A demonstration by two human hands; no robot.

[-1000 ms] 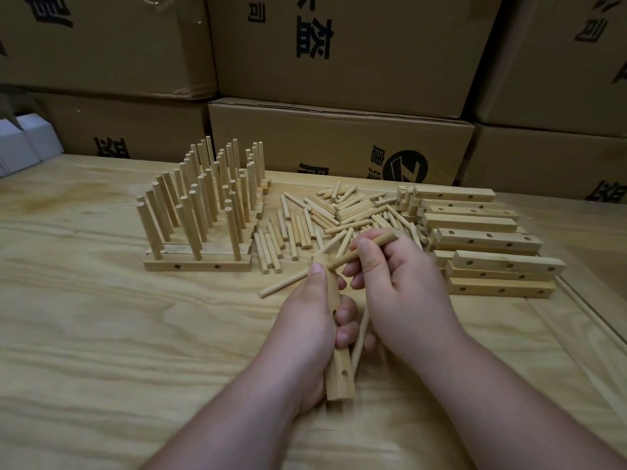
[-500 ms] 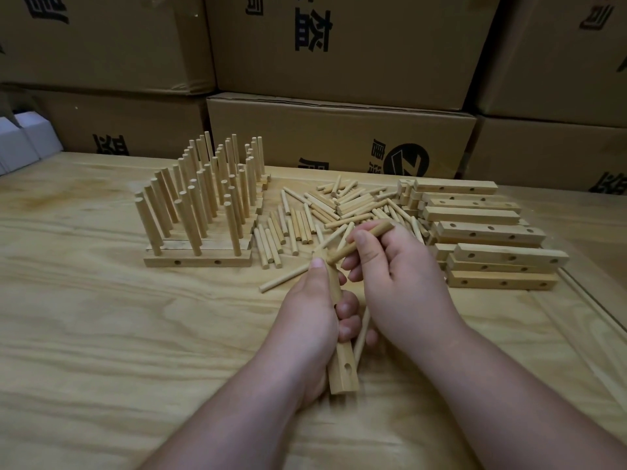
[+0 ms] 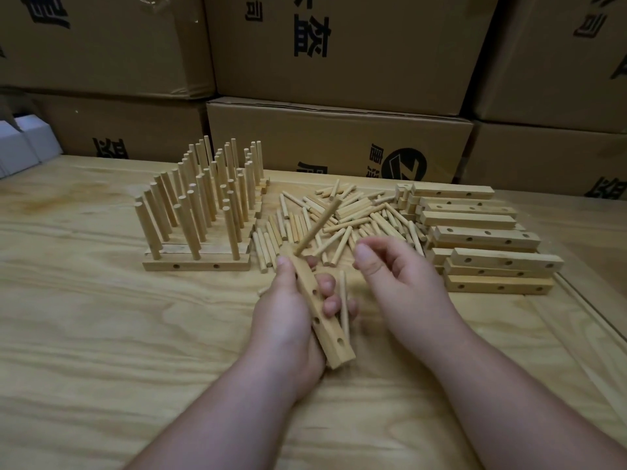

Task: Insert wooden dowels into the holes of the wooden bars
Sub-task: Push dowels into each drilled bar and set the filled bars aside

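My left hand (image 3: 283, 322) grips a wooden bar (image 3: 320, 320) with several holes, tilted away from me above the table. One dowel (image 3: 317, 228) stands in the bar's far hole and leans up to the right. A second dowel (image 3: 344, 307) lies along the fingers of the same hand, beside the bar. My right hand (image 3: 403, 290) hovers just right of the bar, fingers loosely curled and holding nothing, clear of the standing dowel.
A heap of loose dowels (image 3: 359, 215) lies behind my hands. To the right is a stack of plain bars (image 3: 481, 239), to the left a block of bars filled with upright dowels (image 3: 203, 212). Cardboard boxes (image 3: 339, 140) wall the wooden table's (image 3: 101, 334) far edge.
My right hand has let go of the dowel and drawn back to the right. The dowel now stands in the bar's far hole, steeper than before.
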